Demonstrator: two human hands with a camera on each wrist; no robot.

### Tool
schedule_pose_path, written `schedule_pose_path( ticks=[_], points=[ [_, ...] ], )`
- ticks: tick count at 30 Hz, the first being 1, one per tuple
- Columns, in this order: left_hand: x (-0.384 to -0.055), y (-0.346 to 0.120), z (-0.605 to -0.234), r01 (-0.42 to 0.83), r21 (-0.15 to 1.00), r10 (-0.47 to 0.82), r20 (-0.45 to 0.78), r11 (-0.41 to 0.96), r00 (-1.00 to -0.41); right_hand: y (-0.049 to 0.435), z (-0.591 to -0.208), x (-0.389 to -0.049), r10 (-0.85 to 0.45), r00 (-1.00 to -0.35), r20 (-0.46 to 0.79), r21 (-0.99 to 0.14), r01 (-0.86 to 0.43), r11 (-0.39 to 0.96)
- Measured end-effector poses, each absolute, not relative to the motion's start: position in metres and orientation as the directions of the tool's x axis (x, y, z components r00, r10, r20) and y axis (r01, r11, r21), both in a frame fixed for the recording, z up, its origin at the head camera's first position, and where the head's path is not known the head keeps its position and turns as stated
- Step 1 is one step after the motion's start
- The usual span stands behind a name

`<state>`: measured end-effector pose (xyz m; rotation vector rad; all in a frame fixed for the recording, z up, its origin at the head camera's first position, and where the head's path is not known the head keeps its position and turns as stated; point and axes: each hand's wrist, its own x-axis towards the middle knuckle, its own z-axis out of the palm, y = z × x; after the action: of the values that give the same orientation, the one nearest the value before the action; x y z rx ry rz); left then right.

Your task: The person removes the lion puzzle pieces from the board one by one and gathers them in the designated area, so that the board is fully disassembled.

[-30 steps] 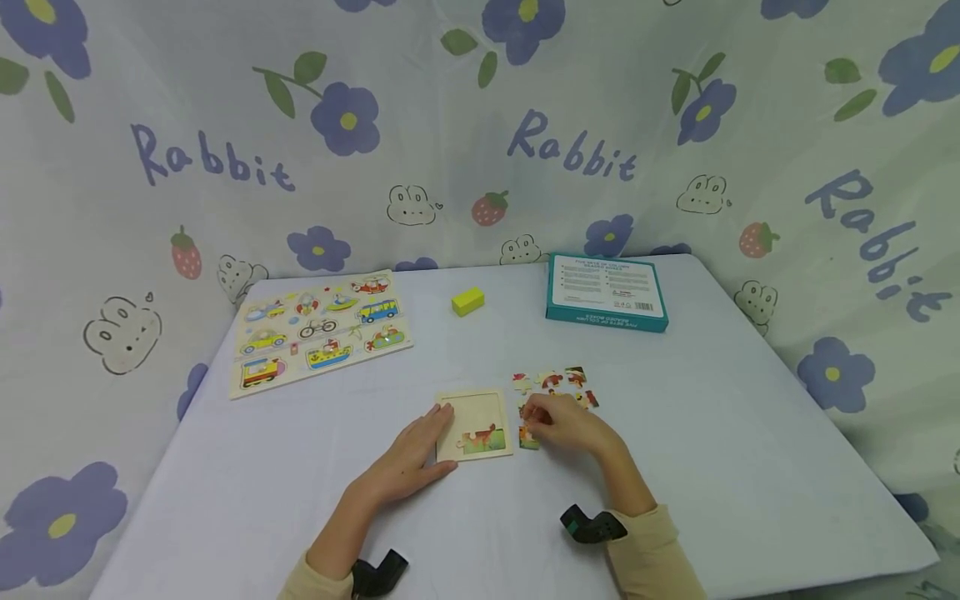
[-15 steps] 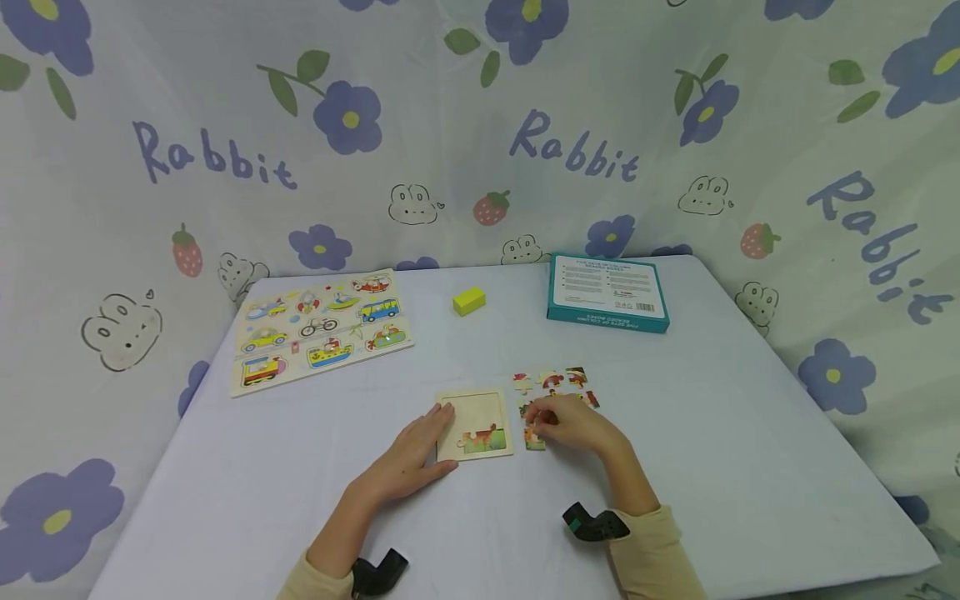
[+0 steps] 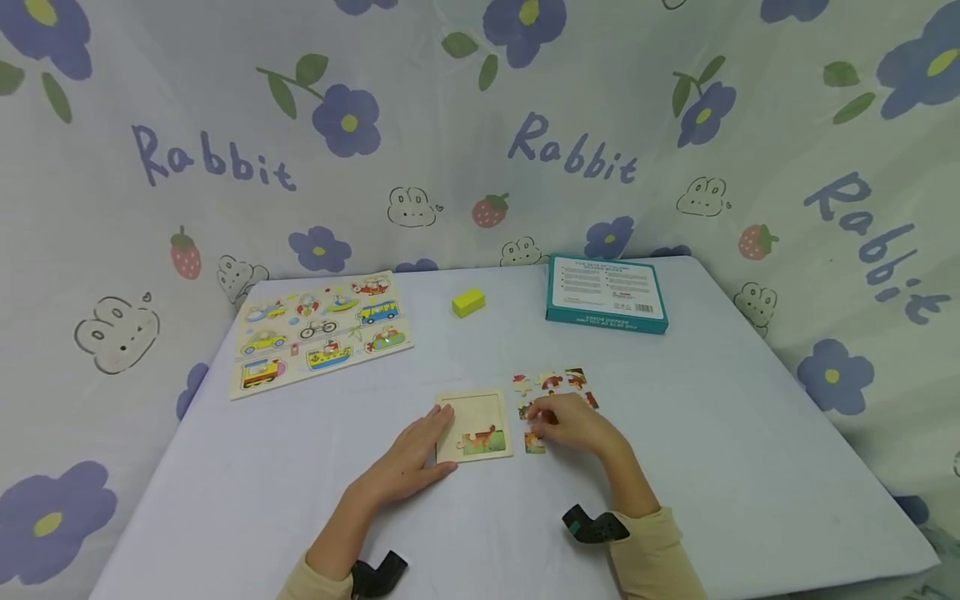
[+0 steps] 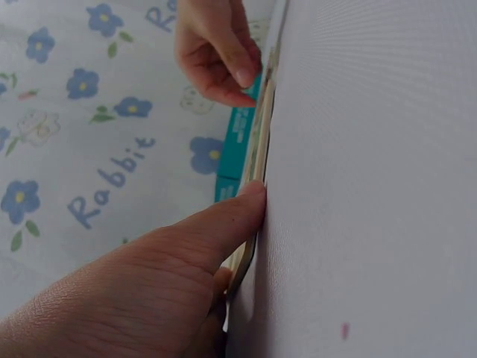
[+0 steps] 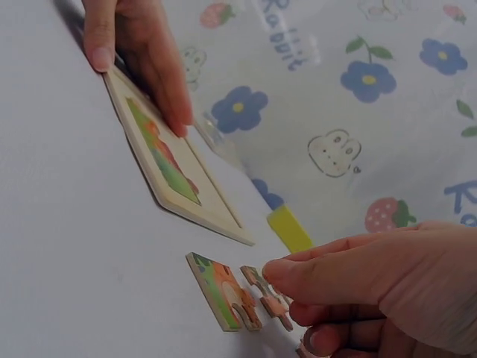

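My left hand (image 3: 408,454) rests at the left side of a square wooden puzzle tray (image 3: 465,402), thumb by its near edge and fingers extended along the left edge. Joined jigsaw pieces (image 3: 483,441) fill the tray's lower right part. My right hand (image 3: 573,423) hovers over loose jigsaw pieces (image 3: 552,381) right of the tray, fingers bent. Its thumb and index finger stand slightly apart in the left wrist view, with nothing visible between them. A loose green-and-orange piece (image 5: 214,291) lies just beside these fingertips in the right wrist view. The hand hides some other pieces.
A wooden vehicle puzzle board (image 3: 322,329) lies at the back left. A yellow block (image 3: 468,302) stands at the back middle, and a teal box (image 3: 606,293) lies at the back right. A patterned curtain (image 3: 450,125) hangs behind the table.
The loose green-and-orange piece near my right hand has shifted slightly right and towards me, apart from the piece above it. My right hand has moved only slightly; the left stays on the tray.
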<state>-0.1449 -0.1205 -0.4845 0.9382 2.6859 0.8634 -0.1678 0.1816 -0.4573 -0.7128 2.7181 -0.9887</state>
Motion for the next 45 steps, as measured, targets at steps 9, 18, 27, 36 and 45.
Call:
schedule_pose_path(
  ticks=[9, 18, 27, 36, 45],
  points=[
    [-0.144, -0.120, -0.484, 0.515, 0.576, 0.613, 0.030, 0.635, -0.789, 0.160, -0.461, -0.166, -0.518, -0.845, 0.134, -0.599, -0.486, 0.637],
    [-0.143, -0.120, -0.481, 0.505, 0.584, 0.608, 0.024, 0.636, -0.793, 0.136, -0.467, -0.157, -0.556, -0.817, 0.151, -0.533, -0.541, 0.651],
    [-0.143, -0.120, -0.482, 0.509, 0.580, 0.611, 0.026, 0.636, -0.791, 0.120, -0.470, -0.149, -0.585, -0.793, 0.166, -0.452, -0.589, 0.670],
    [-0.142, -0.119, -0.483, 0.499, 0.574, 0.600, 0.017, 0.649, -0.800, 0.109, -0.478, -0.143, -0.647, -0.715, 0.263, -0.315, -0.698, 0.643],
    [-0.143, -0.120, -0.482, 0.505, 0.576, 0.607, 0.020, 0.642, -0.795, 0.102, -0.478, -0.140, -0.658, -0.716, 0.233, -0.293, -0.697, 0.655]
  ],
)
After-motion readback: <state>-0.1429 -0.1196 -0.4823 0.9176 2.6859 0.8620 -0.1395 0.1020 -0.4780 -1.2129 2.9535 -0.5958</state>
